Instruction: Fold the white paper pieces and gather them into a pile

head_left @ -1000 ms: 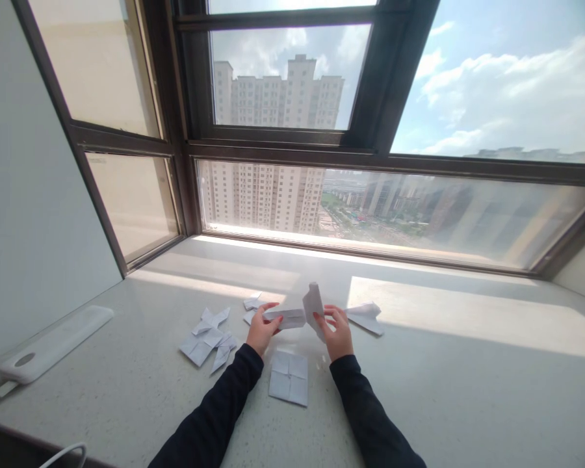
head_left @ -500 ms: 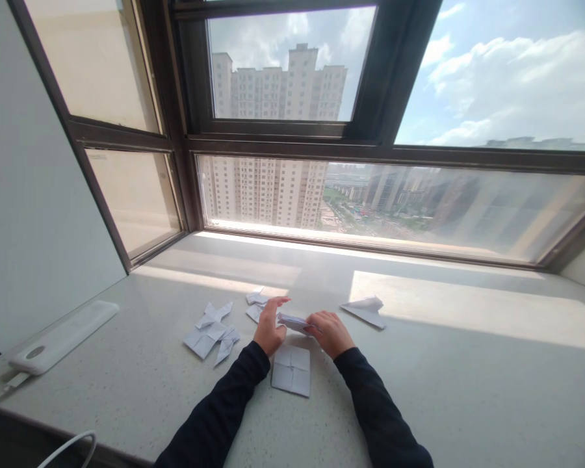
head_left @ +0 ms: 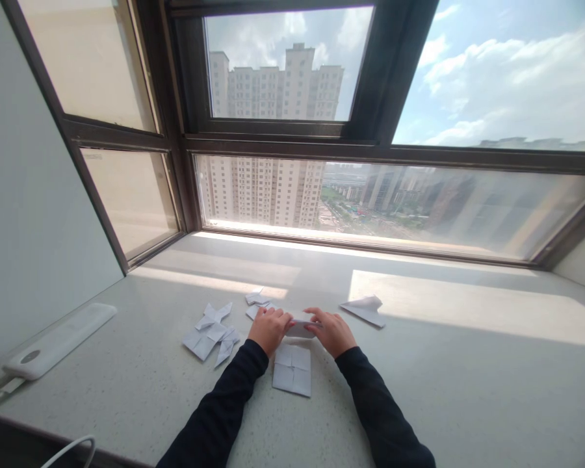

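Note:
A folded piece of white paper (head_left: 301, 329) is held up between my two hands above the sill. My left hand (head_left: 271, 329) is closed on its left end, fingers over the top edge. The fingers of my right hand (head_left: 332, 330) pinch its right end. Just below, a square folded paper (head_left: 292, 370) with crossing creases lies flat between my forearms. To the left rest several folded paper pieces (head_left: 206, 338), some star-like and overlapping. Behind my left hand lie more folded papers (head_left: 256, 298), partly hidden by it.
A paper plane (head_left: 365, 310) lies right of my hands. On the far left is a white power bank (head_left: 61, 341) with a white cable (head_left: 73, 445) near the front edge. The pale speckled sill (head_left: 448, 383) runs back to dark-framed windows (head_left: 292, 140).
My left hand has closed from spread fingers onto the folded paper's left end. The paper has turned so that a broader face shows. My right hand still holds its other end.

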A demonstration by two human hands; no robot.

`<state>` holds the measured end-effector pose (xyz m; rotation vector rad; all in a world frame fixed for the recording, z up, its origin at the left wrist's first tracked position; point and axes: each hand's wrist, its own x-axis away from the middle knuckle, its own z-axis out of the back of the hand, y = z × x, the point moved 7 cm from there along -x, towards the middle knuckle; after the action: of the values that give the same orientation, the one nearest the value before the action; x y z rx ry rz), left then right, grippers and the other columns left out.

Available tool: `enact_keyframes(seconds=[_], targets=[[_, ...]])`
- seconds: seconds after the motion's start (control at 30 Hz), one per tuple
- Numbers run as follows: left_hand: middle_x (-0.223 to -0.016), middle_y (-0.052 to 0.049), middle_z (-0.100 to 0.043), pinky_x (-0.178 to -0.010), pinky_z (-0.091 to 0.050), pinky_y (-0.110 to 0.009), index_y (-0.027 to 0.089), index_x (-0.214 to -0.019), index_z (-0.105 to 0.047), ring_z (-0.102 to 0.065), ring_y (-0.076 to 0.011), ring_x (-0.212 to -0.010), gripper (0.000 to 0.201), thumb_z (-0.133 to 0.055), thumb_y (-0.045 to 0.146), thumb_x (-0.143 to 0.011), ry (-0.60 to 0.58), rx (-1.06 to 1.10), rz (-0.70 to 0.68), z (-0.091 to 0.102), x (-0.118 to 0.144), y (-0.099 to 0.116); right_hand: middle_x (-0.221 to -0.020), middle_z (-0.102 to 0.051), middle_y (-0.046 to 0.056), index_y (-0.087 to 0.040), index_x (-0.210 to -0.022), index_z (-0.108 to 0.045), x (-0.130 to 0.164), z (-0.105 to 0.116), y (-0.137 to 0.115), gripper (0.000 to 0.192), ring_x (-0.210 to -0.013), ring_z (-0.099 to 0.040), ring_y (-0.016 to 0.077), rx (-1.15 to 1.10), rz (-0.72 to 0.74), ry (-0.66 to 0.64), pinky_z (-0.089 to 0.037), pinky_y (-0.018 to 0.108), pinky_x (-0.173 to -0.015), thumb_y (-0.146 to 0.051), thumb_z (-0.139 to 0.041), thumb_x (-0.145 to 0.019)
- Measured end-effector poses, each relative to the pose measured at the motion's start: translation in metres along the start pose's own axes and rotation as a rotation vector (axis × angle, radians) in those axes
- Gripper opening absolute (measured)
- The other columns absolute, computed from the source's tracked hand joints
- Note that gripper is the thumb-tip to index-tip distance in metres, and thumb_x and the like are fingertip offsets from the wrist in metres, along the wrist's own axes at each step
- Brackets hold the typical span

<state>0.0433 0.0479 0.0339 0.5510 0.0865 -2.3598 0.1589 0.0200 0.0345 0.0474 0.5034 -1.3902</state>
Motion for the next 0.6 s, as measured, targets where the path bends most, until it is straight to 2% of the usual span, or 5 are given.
enact_keyframes(seconds=[0.1, 0.27, 0.43, 0.5, 0.6], targets=[[-0.077, -0.005, -0.055, -0.068, -0.026, -0.033, 0.020, -0.082, -0.053, -0.047, -0.0178, -0.074, 0.031, -0.026, 0.034, -0.083, 0.017, -0.010, 0.008, 0.004, 0.000, -0.001, -0.074, -0.061, 0.002, -0.023, -0.082, -0.059, 0.000, 0.000, 0.003, 0.016, -0.072, -0.053, 0.0157, -0.013, 0.004, 0.033, -0.036, 0.026, -0.066, -0.026, -0.045, -0.075], [-0.073, -0.005, -0.054, -0.066, -0.027, -0.033, 0.018, -0.080, -0.051, -0.048, -0.0183, -0.072, 0.027, -0.029, 0.033, -0.082, -0.021, -0.042, 0.026, -0.002, -0.001, -0.001, -0.073, -0.060, 0.003, -0.023, -0.086, -0.061, 0.000, -0.003, 0.005, 0.020, -0.073, -0.052, 0.0169, -0.097, -0.003, 0.044, -0.038, 0.027, -0.068, -0.023, -0.045, -0.074], [-0.070, -0.005, -0.054, -0.065, -0.029, -0.032, 0.018, -0.078, -0.051, -0.049, -0.0178, -0.069, 0.024, -0.030, 0.030, -0.082, -0.012, -0.030, 0.023, -0.006, 0.000, 0.002, -0.071, -0.062, 0.002, -0.024, -0.077, -0.064, 0.001, -0.009, 0.022, 0.017, -0.071, -0.054, 0.0171, -0.449, -0.181, 0.070, -0.041, 0.029, -0.069, -0.026, -0.053, -0.065], [-0.071, -0.004, -0.054, -0.065, -0.030, -0.031, 0.018, -0.079, -0.051, -0.049, -0.0173, -0.069, 0.023, -0.030, 0.028, -0.082, -0.004, -0.024, 0.020, -0.005, 0.001, 0.003, -0.062, -0.062, 0.000, -0.022, -0.070, -0.065, 0.003, -0.016, 0.031, 0.014, -0.063, -0.056, 0.0164, -0.534, -0.256, 0.048, -0.044, 0.029, -0.062, -0.028, -0.056, -0.060], [-0.080, -0.005, -0.055, -0.066, -0.031, -0.031, 0.020, -0.093, -0.049, -0.048, -0.0174, -0.075, 0.023, -0.031, 0.028, -0.082, 0.044, 0.006, 0.024, 0.001, 0.002, 0.000, -0.049, -0.059, -0.001, -0.018, -0.067, -0.064, 0.012, -0.018, 0.054, 0.018, -0.046, -0.055, 0.0144, -0.551, -0.342, 0.002, -0.044, 0.026, -0.047, -0.032, -0.056, -0.059]])
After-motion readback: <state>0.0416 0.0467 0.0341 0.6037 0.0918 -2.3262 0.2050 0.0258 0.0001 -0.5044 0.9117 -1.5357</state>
